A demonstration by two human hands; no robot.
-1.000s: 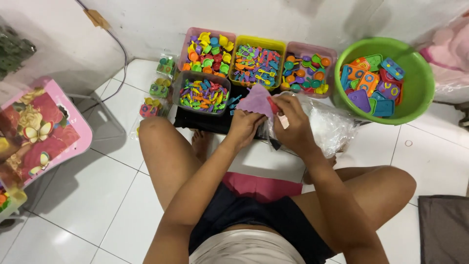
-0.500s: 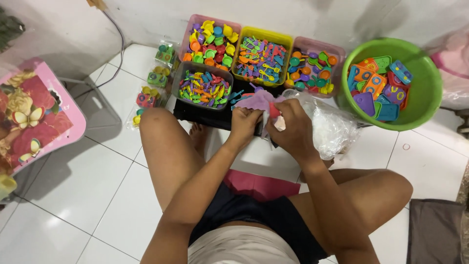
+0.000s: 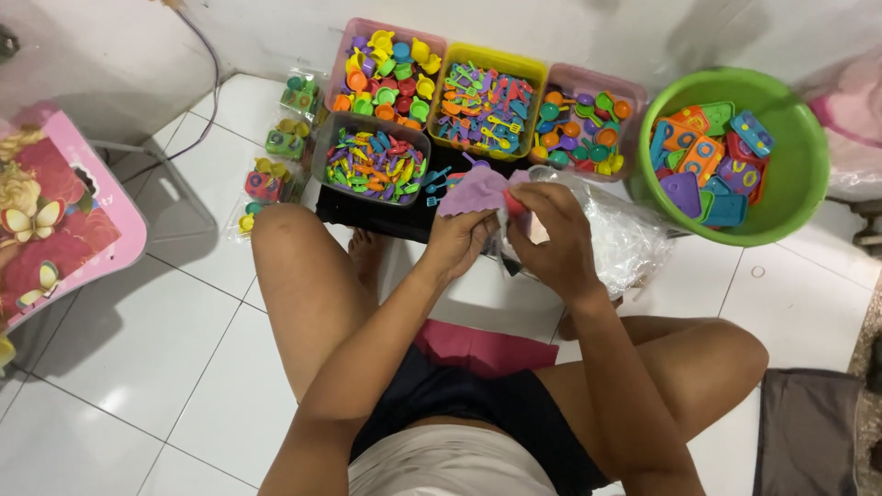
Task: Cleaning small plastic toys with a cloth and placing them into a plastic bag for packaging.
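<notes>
I sit cross-legged on a white tiled floor. My left hand (image 3: 461,241) grips the lower edge of a flat purple plastic toy tray (image 3: 476,188) that is partly inside a small clear plastic bag (image 3: 511,241). My right hand (image 3: 553,237) pinches the bag's mouth together with a small red toy piece (image 3: 514,204) against the purple tray. Both hands meet just in front of the toy tubs.
Tubs of small coloured toy pieces stand ahead: pink (image 3: 347,50), yellow (image 3: 487,62), another pink (image 3: 621,92) and grey (image 3: 323,152). A green basin (image 3: 797,174) with toy trays is right. A heap of clear bags (image 3: 625,241), packed toy bags (image 3: 266,179) and a pink table (image 3: 87,248) surround.
The purple tray has sunk lower and tilted between my hands, going further into the bag. The camera view has shifted slightly left.
</notes>
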